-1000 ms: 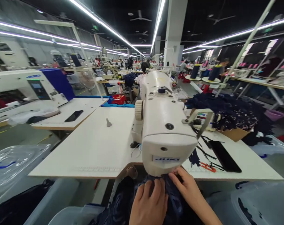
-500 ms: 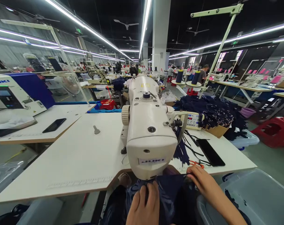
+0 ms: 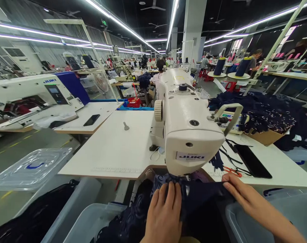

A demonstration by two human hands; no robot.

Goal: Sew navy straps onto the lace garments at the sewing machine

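Note:
Dark navy fabric [image 3: 204, 195] hangs over the near end of a white JUKI sewing machine [image 3: 191, 138], partly under its head. My left hand [image 3: 164, 211] lies on the fabric just before the machine head, fingers bent and close together, gripping it; the thumb is hidden. To the right, my right hand [image 3: 240, 190] pinches the fabric's upper edge between thumb and fingers, and the cloth is stretched between both hands. Bunched, patterned navy fabric [image 3: 135, 216] falls to the left of my left hand. The needle area is hidden behind the machine head.
Orange-handled scissors [image 3: 233, 171], narrow dark strips and a black phone [image 3: 253, 161] lie right of the machine. A navy garment pile [image 3: 264, 111] stands behind them. A small grey metal piece [image 3: 126, 126] lies on the white table [image 3: 105, 148]. Plastic bins [image 3: 84, 202] stand below.
The view has turned left, so the machine and table appear farther right. Both hands keep their grip on the fabric, and more of the bunched cloth and bins at lower left shows.

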